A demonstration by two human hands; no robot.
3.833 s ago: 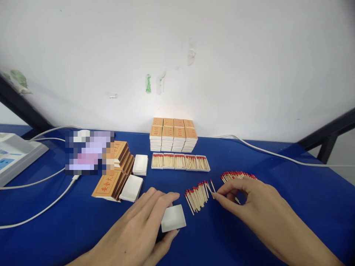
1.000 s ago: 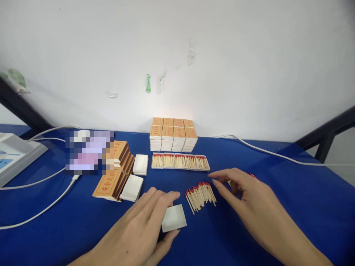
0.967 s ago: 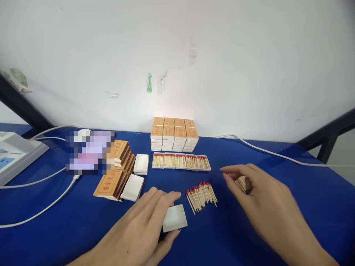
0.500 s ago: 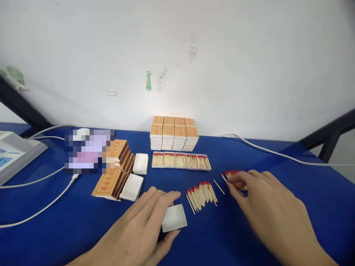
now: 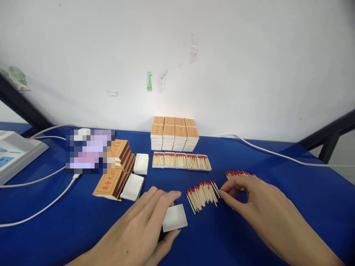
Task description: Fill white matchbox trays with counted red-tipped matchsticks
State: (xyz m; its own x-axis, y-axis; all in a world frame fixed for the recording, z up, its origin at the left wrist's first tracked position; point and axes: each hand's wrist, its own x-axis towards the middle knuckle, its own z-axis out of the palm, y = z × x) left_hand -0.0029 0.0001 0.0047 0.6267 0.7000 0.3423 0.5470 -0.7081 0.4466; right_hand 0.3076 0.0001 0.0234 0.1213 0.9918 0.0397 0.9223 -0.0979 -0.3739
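My left hand grips a small white matchbox tray, fingers at its far side and thumb at its near side. The tray holds nothing. To its right, a loose pile of red-headed matches lies on the blue table. Thumb and forefinger of my right hand are pinched on a match at the right edge of that pile. A second heap of matches is partly hidden behind my right hand.
Five-wide, a row of filled trays stands before stacked orange matchboxes. White trays and matchbox sleeves are stacked left. Beyond them are a blurred phone, a white cable and a grey-white device.
My right hand has moved left from the second heap to the near pile. The single match between the heaps now lies against that pile. My left hand keeps the tray in place.
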